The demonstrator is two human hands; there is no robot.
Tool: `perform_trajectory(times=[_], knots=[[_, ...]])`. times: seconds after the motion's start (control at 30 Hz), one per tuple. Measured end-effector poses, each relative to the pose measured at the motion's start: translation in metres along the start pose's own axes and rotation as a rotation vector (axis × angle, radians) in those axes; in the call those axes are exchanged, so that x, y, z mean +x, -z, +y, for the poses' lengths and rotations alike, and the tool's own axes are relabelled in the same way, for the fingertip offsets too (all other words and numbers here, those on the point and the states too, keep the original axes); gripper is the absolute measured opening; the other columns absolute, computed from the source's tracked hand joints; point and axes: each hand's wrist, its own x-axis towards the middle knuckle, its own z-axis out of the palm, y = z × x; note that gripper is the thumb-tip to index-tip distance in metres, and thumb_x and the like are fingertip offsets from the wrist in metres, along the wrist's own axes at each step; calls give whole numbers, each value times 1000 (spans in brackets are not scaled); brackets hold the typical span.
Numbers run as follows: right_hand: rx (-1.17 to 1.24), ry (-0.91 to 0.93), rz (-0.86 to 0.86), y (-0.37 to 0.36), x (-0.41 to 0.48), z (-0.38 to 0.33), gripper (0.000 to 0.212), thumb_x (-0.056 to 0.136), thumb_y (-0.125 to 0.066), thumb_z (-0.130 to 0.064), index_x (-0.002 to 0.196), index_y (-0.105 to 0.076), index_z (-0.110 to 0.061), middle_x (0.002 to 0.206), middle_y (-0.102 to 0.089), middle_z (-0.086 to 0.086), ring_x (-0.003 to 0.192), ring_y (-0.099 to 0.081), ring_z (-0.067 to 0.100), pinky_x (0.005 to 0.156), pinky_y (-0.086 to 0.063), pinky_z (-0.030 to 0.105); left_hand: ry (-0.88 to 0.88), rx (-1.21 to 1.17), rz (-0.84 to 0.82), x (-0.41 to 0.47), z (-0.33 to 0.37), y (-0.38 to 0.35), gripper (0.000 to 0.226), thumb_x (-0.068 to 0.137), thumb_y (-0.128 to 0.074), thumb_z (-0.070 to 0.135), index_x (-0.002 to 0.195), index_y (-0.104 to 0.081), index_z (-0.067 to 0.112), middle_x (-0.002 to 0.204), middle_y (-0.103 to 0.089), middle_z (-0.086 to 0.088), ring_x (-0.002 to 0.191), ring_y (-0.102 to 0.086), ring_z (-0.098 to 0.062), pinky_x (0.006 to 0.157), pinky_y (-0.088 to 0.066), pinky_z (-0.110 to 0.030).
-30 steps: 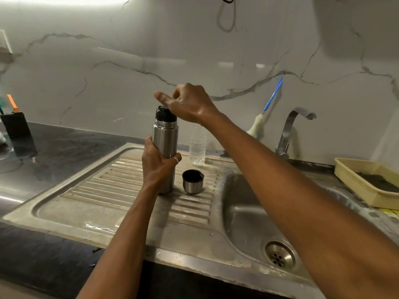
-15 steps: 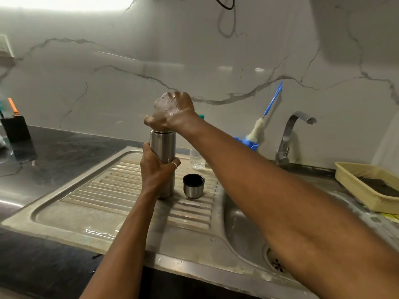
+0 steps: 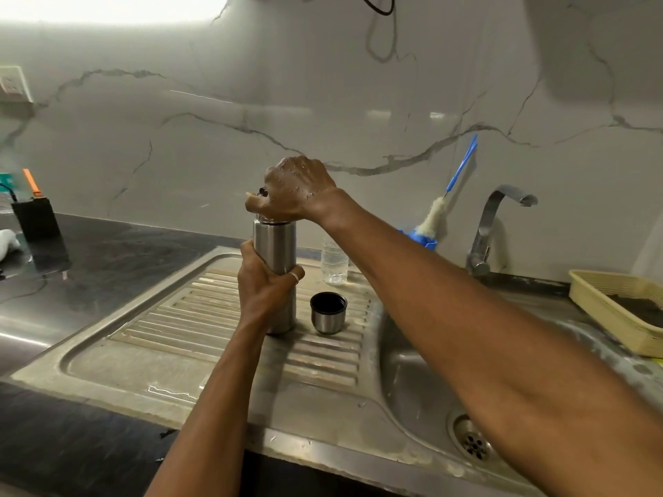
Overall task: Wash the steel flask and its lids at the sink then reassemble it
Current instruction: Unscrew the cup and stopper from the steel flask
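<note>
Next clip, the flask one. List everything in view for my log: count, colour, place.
steel flask: one, silver, upright on the drainboard
cup lid: one, silver, black inside, mouth up, right of the flask
plastic bottle: one, clear, behind the cup lid
sink: one, steel, basin right of the drainboard
tap: one, steel, behind the sink
bottle brush: one, blue handle, white head, leaning on the wall beside the tap
basket: one, cream, far right
black box: one, orange piece on top, left counter
left hand: grips the flask's body
right hand: wet, grips the flask's top
</note>
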Motion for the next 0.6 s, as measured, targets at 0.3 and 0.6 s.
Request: perform_trajectory(times=[0.3,0.6], knots=[[-273,177,-16,21,-11,3,58,100,-43,-60,62,-47,-16,57,-41,-5,52,-39,9,54,-33,26,5,-31,-34,-1,-1,3,75,75,-86,12,133,-38,10,113,-54,-6,98,-56,-22,75,-46,-30],[247,88,-445,46,-13,10,51,105,-49,-42,150,-43,-18,145,-51,5,118,-50,16,86,-48,27,0,-27,-45,0,-1,4,71,76,-85,11,130,-39,12,111,-55,-5,94,-57,-20,66,-43,-20]])
